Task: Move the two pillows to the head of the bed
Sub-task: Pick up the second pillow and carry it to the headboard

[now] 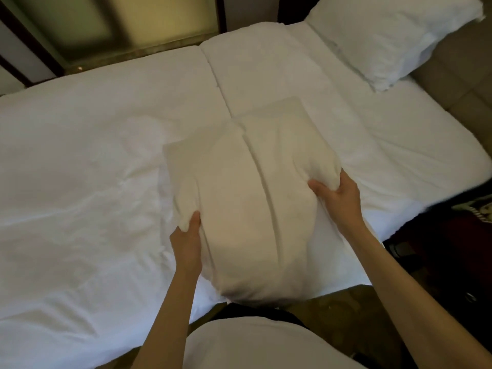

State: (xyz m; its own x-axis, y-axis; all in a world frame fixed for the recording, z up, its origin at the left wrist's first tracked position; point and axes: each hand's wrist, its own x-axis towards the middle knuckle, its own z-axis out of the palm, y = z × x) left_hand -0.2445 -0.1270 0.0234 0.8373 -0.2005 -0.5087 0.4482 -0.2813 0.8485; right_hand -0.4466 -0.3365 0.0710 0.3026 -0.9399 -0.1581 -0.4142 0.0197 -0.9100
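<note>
A white pillow (247, 198) is held above the near edge of the bed (80, 169), its long side pointing away from me. My left hand (187, 235) grips its left side and my right hand (338, 195) grips its right side, fingers pressed into the cloth. A second white pillow (386, 35) rests at the far right, leaning against the padded headboard (463, 83). A folded white duvet (266, 75) lies across the bed between the two pillows.
The bed sheet is white and wrinkled on the left. A dark-framed glass panel (80, 27) stands beyond the far edge. Dark items lie on the floor (452, 249) at the right. My white shirt (253, 344) fills the bottom middle.
</note>
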